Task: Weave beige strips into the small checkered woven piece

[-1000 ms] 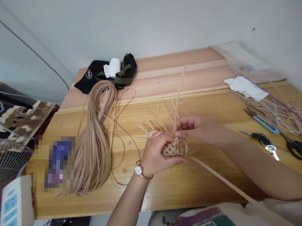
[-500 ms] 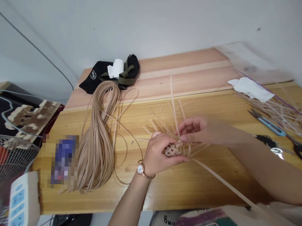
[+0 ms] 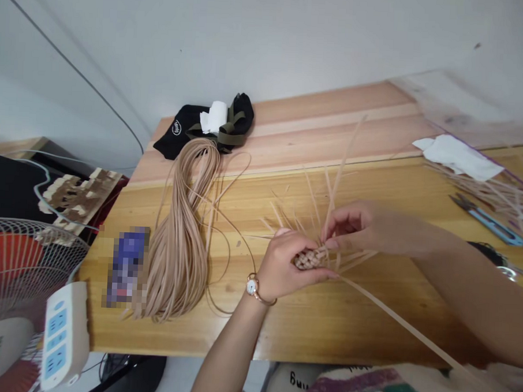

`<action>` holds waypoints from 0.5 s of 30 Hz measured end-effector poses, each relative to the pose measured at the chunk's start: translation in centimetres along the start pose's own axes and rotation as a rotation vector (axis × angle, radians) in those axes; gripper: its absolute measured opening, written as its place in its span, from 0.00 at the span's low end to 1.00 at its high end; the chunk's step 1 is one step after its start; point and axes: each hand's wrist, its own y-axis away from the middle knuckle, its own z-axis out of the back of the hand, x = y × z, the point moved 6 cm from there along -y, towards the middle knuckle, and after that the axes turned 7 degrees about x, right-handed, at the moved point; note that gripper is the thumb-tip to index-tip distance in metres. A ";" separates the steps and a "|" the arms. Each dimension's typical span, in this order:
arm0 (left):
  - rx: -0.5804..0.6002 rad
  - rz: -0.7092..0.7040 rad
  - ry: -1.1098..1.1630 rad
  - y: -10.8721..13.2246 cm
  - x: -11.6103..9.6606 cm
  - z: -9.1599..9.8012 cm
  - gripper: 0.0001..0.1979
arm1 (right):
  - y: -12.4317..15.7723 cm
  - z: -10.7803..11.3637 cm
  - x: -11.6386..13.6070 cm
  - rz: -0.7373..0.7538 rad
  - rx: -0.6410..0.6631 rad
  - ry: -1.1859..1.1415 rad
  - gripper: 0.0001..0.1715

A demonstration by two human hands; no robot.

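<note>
A small woven piece (image 3: 307,260) of tan strips sits in the grip of my left hand (image 3: 284,260), between thumb and fingers. Loose strip ends fan out from it over the wooden table. At its right edge, my right hand (image 3: 351,226) pinches a strip (image 3: 338,176) that rises upward from the weave. Another long strip (image 3: 399,320) runs from the piece down to the lower right, over the clothing. A large bundle of tan strips (image 3: 177,244) lies left of my hands.
A black bag (image 3: 177,131) with a white roll (image 3: 217,116) is at the back. Blue-handled cutters (image 3: 494,223), a white tissue (image 3: 458,157) and loose strips lie right. A power strip (image 3: 67,332) and fan (image 3: 28,267) stand left.
The view has shifted, so the scene appears farther right. The upright strip at my right hand now leans to the right. Both hands keep their hold.
</note>
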 end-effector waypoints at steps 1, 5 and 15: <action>0.001 0.002 0.002 0.0 0.0 0.0 0.19 | 0.0 0.1 0.0 0.007 -0.008 0.021 0.16; 0.002 -0.013 0.000 0.0 -0.1 0.0 0.18 | 0.0 0.1 0.0 0.060 -0.014 0.037 0.17; -0.004 -0.038 -0.003 0.0 -0.3 0.0 0.18 | 0.0 0.0 0.6 0.103 -0.016 0.040 0.17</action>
